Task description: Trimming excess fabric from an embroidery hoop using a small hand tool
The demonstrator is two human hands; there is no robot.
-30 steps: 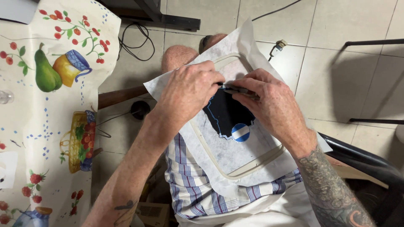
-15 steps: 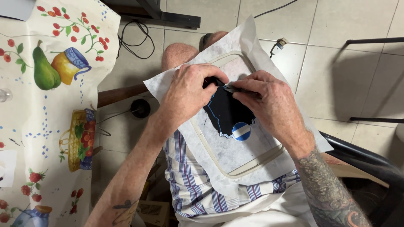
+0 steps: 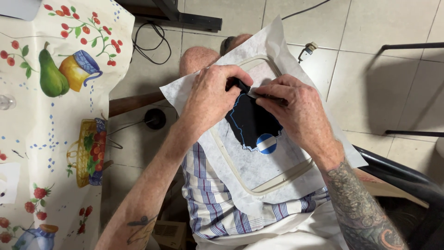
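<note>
On my lap lies a white sheet of stabilizer fabric (image 3: 282, 162) stretched in a pale oval embroidery hoop (image 3: 273, 185). A black embroidered patch (image 3: 252, 122) with a light blue outline and a small blue-and-white round emblem (image 3: 267, 143) sits in its middle. My left hand (image 3: 213, 95) pinches the patch's upper edge. My right hand (image 3: 296, 109) holds a small slim metal tool (image 3: 259, 96) against that same edge, touching the left fingers. The tool's tip is hidden between the fingers.
A table with a fruit-and-jug patterned cloth (image 3: 51, 115) stands at the left. Black cables (image 3: 150, 41) and a plug (image 3: 307, 50) lie on the tiled floor. A dark chair arm (image 3: 397, 176) runs at lower right, and black metal legs (image 3: 411, 46) are at the right.
Both hands have shifted slightly up along the patch's top edge, and the fingers have closed tighter together there. The hoop has barely moved.
</note>
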